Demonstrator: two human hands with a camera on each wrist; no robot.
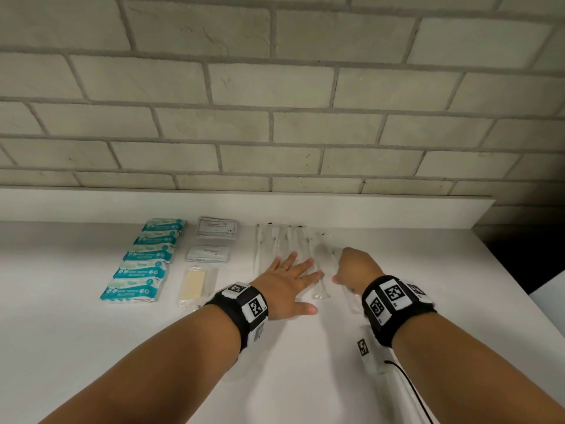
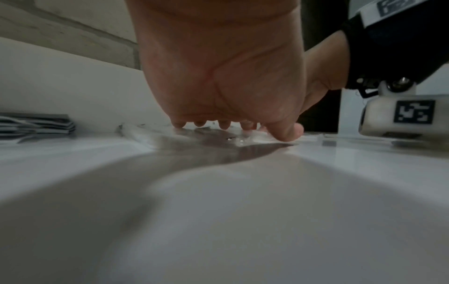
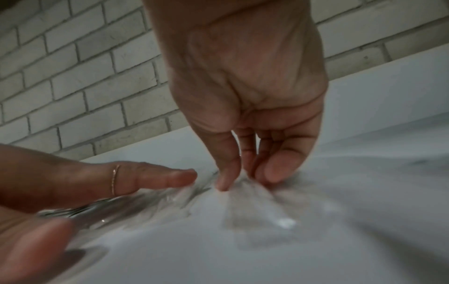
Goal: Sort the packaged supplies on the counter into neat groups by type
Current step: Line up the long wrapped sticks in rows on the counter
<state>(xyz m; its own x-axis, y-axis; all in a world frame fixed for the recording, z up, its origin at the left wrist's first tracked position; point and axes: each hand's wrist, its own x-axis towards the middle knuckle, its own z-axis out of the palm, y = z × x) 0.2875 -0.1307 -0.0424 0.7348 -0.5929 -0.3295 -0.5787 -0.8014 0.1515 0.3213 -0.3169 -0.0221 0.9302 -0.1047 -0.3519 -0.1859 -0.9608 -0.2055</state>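
Note:
A row of long clear wrapped packets (image 1: 284,240) lies at the back middle of the white counter (image 1: 305,377). My left hand (image 1: 290,276) lies flat on that row with fingers spread; in the left wrist view its fingertips (image 2: 223,124) press down on the clear plastic (image 2: 150,132). Just to the right, my right hand (image 1: 354,267) pinches the end of one clear packet (image 3: 252,203) between thumb and fingers (image 3: 224,180). Another clear packet (image 1: 319,289) lies between the two hands. The left fingers (image 3: 155,176) show beside the right hand in the right wrist view.
At the left stands a column of teal wipe packs (image 1: 143,270). Next to it are a grey sachet stack (image 1: 217,229), a white sachet stack (image 1: 208,254) and a clear packet with a yellow bar (image 1: 194,284). A brick wall and ledge (image 1: 275,206) close the back; the counter edge (image 1: 504,286) runs at the right.

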